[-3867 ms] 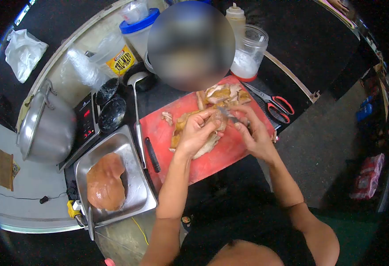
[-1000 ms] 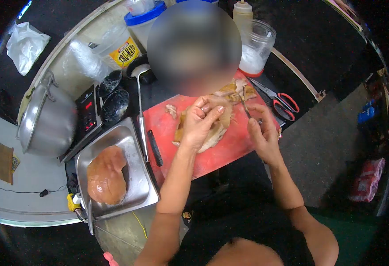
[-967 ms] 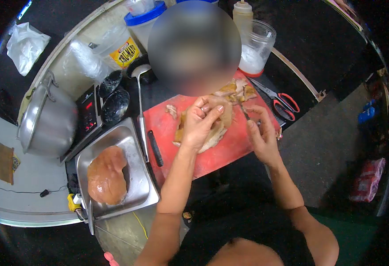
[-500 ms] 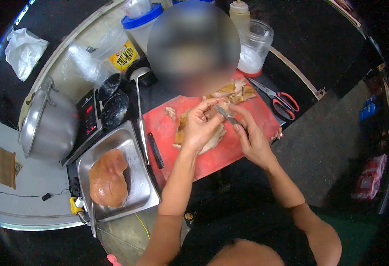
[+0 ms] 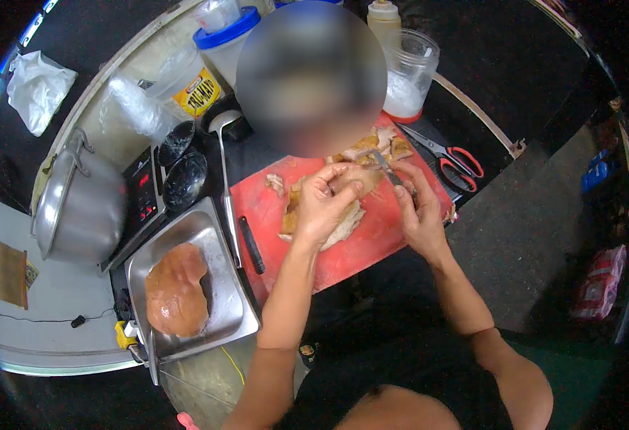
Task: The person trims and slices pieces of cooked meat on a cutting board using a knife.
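Note:
My left hand (image 5: 322, 211) is over the red cutting board (image 5: 379, 240), its fingers pinched on a pale brown piece of meat (image 5: 365, 178). In my right hand (image 5: 422, 215) is a small knife (image 5: 384, 166), its blade pointing up and away, just right of that piece. Under and beside my left hand lies a larger piece of cooked meat (image 5: 344, 228) with brown skin. More cut meat (image 5: 397, 147) is at the far side of the board, and a small scrap (image 5: 275, 184) lies at its left.
Red-handled scissors (image 5: 461, 165) lie right of the board. A black-handled tool (image 5: 251, 245) and a ladle (image 5: 227, 193) are at its left. Further left are a steel tray (image 5: 221, 308) with a large piece of meat (image 5: 177, 290), an induction cooker (image 5: 142, 193) and a pot (image 5: 85, 197).
The knife has moved right, away from my left fingertips, as my right hand shifted slightly right. My left hand stays in nearly the same place.

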The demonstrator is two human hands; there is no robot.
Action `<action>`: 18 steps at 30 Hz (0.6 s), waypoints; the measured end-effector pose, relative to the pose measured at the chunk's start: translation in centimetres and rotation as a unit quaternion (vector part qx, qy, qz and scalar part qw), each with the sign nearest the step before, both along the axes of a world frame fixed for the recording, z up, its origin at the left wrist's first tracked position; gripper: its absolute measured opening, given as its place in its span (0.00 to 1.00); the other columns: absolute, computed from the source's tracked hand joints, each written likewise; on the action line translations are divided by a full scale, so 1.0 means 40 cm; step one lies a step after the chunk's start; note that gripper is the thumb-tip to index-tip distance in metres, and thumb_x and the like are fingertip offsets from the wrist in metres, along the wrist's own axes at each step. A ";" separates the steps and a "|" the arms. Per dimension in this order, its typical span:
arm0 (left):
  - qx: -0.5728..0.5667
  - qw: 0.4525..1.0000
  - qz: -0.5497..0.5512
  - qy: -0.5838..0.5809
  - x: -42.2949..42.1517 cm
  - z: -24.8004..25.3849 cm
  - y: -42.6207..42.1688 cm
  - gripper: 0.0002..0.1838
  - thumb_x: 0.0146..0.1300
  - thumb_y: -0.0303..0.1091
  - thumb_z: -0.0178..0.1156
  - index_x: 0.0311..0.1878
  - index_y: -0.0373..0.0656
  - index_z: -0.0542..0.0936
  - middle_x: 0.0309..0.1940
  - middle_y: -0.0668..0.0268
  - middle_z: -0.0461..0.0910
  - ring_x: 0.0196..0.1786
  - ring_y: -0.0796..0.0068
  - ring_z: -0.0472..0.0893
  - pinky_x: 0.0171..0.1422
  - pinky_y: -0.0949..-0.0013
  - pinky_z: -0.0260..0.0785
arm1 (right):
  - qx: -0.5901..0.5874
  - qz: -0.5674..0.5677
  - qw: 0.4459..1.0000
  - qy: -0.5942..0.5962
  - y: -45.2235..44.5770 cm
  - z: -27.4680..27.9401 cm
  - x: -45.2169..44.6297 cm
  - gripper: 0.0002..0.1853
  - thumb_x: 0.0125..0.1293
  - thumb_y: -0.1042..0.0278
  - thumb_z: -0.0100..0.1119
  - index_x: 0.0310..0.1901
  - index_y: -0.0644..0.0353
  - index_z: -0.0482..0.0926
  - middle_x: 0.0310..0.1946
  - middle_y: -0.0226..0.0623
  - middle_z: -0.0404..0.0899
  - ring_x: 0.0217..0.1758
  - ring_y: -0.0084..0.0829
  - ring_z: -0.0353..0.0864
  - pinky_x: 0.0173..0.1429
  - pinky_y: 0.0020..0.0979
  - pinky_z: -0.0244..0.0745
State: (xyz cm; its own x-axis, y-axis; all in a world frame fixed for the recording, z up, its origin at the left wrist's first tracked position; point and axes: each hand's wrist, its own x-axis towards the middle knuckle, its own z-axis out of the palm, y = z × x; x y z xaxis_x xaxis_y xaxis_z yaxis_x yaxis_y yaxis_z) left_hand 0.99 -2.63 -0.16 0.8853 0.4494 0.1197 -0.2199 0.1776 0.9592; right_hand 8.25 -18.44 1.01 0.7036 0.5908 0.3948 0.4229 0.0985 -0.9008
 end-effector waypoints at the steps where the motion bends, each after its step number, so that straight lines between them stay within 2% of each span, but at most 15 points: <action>1: -0.004 1.000 0.001 -0.003 0.000 0.000 0.000 0.14 0.59 0.22 0.62 0.49 0.35 0.78 0.42 0.64 0.82 0.40 0.79 0.81 0.46 0.75 0.76 | 0.004 0.009 1.000 0.003 0.000 0.001 0.000 0.18 0.68 0.80 0.45 0.60 0.63 0.68 0.53 0.40 0.75 0.58 0.31 0.74 0.62 0.31 0.68; 3: -0.012 1.000 0.002 -0.008 0.001 -0.001 -0.001 0.14 0.60 0.23 0.62 0.50 0.35 0.77 0.42 0.63 0.82 0.40 0.79 0.82 0.46 0.74 0.77 | 0.022 0.057 0.998 -0.003 0.004 -0.009 -0.008 0.19 0.69 0.80 0.45 0.61 0.63 0.66 0.54 0.40 0.73 0.59 0.31 0.74 0.62 0.30 0.68; 5: -0.041 0.999 -0.004 -0.012 0.003 -0.002 0.000 0.14 0.61 0.22 0.61 0.51 0.35 0.76 0.42 0.63 0.82 0.41 0.77 0.82 0.48 0.73 0.77 | -0.005 0.080 0.996 0.050 -0.001 0.004 -0.026 0.19 0.69 0.80 0.45 0.61 0.63 0.65 0.56 0.40 0.71 0.59 0.31 0.74 0.61 0.30 0.69; 11: -0.106 0.994 -0.026 -0.020 -0.001 0.008 0.001 0.14 0.62 0.19 0.58 0.51 0.34 0.75 0.41 0.64 0.80 0.42 0.79 0.80 0.48 0.73 0.77 | -0.074 0.085 0.991 0.072 0.000 0.020 -0.029 0.18 0.69 0.80 0.46 0.60 0.64 0.65 0.53 0.41 0.73 0.58 0.30 0.74 0.61 0.31 0.70; 15: -0.116 0.993 -0.026 -0.011 -0.002 0.014 0.001 0.14 0.62 0.20 0.59 0.51 0.34 0.75 0.40 0.64 0.80 0.40 0.79 0.80 0.47 0.73 0.77 | -0.041 0.088 0.994 0.053 0.005 0.002 -0.023 0.17 0.69 0.81 0.47 0.59 0.64 0.66 0.50 0.39 0.74 0.57 0.28 0.74 0.60 0.30 0.70; 18: -0.106 0.994 -0.035 -0.014 -0.002 0.005 0.007 0.13 0.61 0.22 0.60 0.50 0.35 0.75 0.42 0.61 0.82 0.42 0.75 0.83 0.52 0.70 0.78 | -0.010 0.090 0.994 0.066 0.006 -0.011 -0.017 0.17 0.69 0.80 0.47 0.58 0.64 0.68 0.49 0.38 0.74 0.56 0.26 0.74 0.60 0.29 0.69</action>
